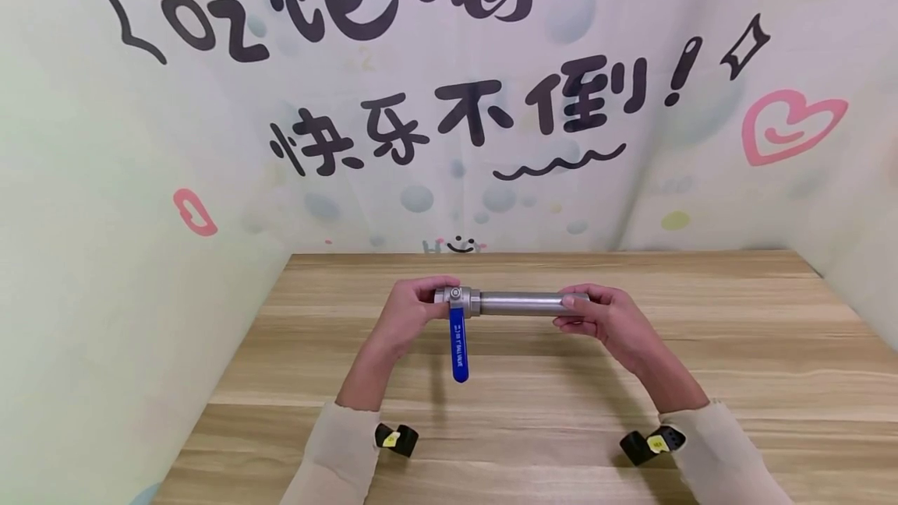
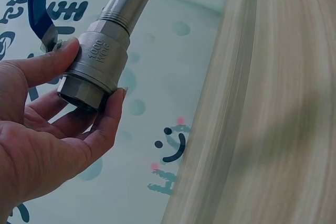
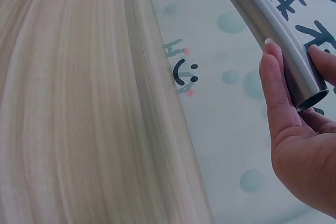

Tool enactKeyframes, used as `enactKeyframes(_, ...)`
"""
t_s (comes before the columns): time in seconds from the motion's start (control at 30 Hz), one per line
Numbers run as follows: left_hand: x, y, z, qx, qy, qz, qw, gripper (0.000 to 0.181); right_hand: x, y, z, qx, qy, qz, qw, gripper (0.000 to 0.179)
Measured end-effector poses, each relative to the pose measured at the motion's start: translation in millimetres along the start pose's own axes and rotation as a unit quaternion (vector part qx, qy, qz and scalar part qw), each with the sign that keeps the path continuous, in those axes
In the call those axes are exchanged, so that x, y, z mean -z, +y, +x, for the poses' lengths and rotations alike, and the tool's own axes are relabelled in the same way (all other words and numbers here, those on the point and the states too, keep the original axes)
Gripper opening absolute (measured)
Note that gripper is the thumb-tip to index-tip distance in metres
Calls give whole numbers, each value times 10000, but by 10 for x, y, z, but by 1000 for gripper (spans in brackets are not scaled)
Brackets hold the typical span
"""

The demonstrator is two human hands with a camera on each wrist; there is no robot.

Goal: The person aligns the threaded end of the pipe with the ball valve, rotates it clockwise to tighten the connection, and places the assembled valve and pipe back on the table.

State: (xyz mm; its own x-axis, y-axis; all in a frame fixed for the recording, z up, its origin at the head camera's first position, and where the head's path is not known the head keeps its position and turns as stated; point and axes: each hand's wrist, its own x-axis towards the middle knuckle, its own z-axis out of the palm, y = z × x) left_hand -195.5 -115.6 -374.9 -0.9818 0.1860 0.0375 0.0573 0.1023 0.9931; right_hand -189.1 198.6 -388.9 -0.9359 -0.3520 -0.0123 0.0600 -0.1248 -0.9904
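Note:
A steel ball valve (image 1: 475,302) with a blue lever handle (image 1: 459,345) is held level above the table by my left hand (image 1: 405,314). Thumb and fingers grip the valve body (image 2: 100,56) near its open hex end, as the left wrist view shows. From the valve's other end runs a straight steel pipe (image 1: 522,303), with threads showing where the two meet. My right hand (image 1: 609,320) holds the pipe close to its free end. In the right wrist view, the pipe's hollow end (image 3: 314,99) sticks out past the fingers. The lever points toward me.
Beneath the hands lies a wood-grain table (image 1: 519,427), with its back edge against a printed wall cloth (image 1: 449,201). Black wrist cameras (image 1: 397,439) are strapped at both sleeves. Shadows of the arms fall on the tabletop.

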Motion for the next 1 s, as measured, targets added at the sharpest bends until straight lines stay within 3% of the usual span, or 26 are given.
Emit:
enactKeyframes(0.17, -5, -4, -2, 3, -4, 3, 10000, 33, 7, 7, 0, 48, 83, 155, 9998, 26)
enactKeyframes(0.47, 3, -16, -4, -40, 5, 0, 10000, 34, 22, 1, -16, 197, -145, 125, 9996, 34)
enactKeyframes(1.0, 16, -2, -8, 1, 1, -35, 10000, 33, -10, -18, -9, 81, -5, 56, 10000, 26)
